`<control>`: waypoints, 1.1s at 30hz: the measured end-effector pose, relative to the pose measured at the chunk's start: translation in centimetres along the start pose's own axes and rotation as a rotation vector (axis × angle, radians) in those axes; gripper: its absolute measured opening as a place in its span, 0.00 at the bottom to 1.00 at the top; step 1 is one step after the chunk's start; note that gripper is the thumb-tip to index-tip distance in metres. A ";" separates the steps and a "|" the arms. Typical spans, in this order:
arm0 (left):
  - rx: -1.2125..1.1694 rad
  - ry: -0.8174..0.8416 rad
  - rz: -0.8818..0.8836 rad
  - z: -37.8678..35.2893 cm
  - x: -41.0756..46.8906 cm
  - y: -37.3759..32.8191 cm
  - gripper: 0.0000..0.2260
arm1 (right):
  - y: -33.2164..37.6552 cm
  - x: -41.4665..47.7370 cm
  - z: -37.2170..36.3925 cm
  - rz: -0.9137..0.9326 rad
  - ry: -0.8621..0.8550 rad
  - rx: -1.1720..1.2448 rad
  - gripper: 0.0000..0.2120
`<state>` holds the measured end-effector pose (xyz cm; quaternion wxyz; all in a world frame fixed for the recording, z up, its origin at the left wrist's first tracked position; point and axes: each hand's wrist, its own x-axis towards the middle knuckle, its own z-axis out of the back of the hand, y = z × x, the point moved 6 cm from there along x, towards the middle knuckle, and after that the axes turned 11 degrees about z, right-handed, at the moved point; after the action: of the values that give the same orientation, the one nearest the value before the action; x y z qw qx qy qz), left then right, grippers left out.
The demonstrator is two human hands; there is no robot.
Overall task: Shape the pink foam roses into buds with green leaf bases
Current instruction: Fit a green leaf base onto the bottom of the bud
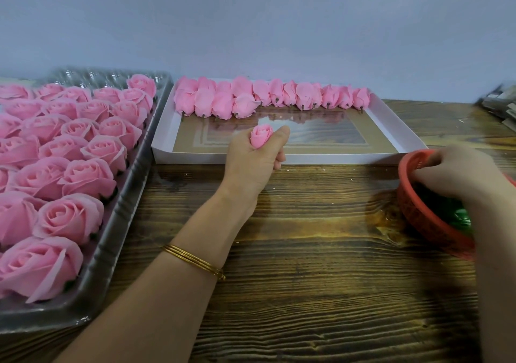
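Head view shows the left hand point(252, 161) gripping the pink bud point(261, 136) upright above the table point(307, 251), while the right hand point(458, 172), well to its right, reaches into the red basket point(418, 217), its hold impossible to tell.

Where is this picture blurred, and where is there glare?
Head view: the right hand in the red basket is motion-smeared, as is the clutter at the far right edge; the left hand and its bud are sharp; glare streaks the clear plastic tray, and the box window mirrors the finished buds.
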<state>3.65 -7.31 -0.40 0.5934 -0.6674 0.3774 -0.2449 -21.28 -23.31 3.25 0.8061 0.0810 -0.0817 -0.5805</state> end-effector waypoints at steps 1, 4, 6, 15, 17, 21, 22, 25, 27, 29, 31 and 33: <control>-0.001 -0.003 -0.001 0.0 0.0 0.0 0.13 | 0.0 0.0 0.2 0.003 -0.017 0.003 0.04; -0.006 -0.003 0.000 0.0 0.1 0.0 0.13 | 0.1 0.1 0.7 0.020 -0.069 0.027 0.04; -0.005 0.002 0.005 0.0 0.1 0.1 0.13 | 0.0 0.1 1.0 0.022 -0.107 0.062 0.05; 0.000 0.008 0.018 0.1 0.0 0.1 0.11 | -1.0 0.4 1.6 0.005 -0.188 0.116 0.11; -0.003 0.003 0.016 0.1 0.0 0.1 0.12 | -1.1 0.6 1.7 0.006 -0.206 0.132 0.11; -0.001 0.002 0.019 0.2 0.1 0.1 0.11 | -1.7 0.7 1.7 -0.049 -0.261 0.240 0.11; -0.002 0.001 0.021 0.2 0.1 0.1 0.11 | -1.6 0.6 1.8 -0.036 -0.274 0.255 0.12; -0.002 -0.002 0.019 0.2 0.1 0.1 0.12 | -1.1 0.4 1.8 0.001 -0.252 0.282 0.11; -0.004 -0.003 0.014 0.2 0.0 0.0 0.12 | -1.0 -0.1 1.9 -0.011 -0.244 0.285 0.12; -0.004 -0.006 0.010 0.1 0.0 0.0 0.12 | -1.2 -0.3 2.2 -0.025 -0.264 0.274 0.06; -0.002 -0.007 0.008 0.1 0.0 -0.1 0.12 | -1.8 -0.4 2.3 -0.062 -0.263 0.258 0.10; -0.005 -0.006 0.011 0.1 -0.1 -0.2 0.12 | -2.2 -0.3 2.5 -0.080 -0.267 0.241 0.12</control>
<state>3.75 -7.17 -0.26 0.5943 -0.6675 0.3798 -0.2388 -23.97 -23.85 5.13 0.7490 0.1025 -0.2534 -0.6036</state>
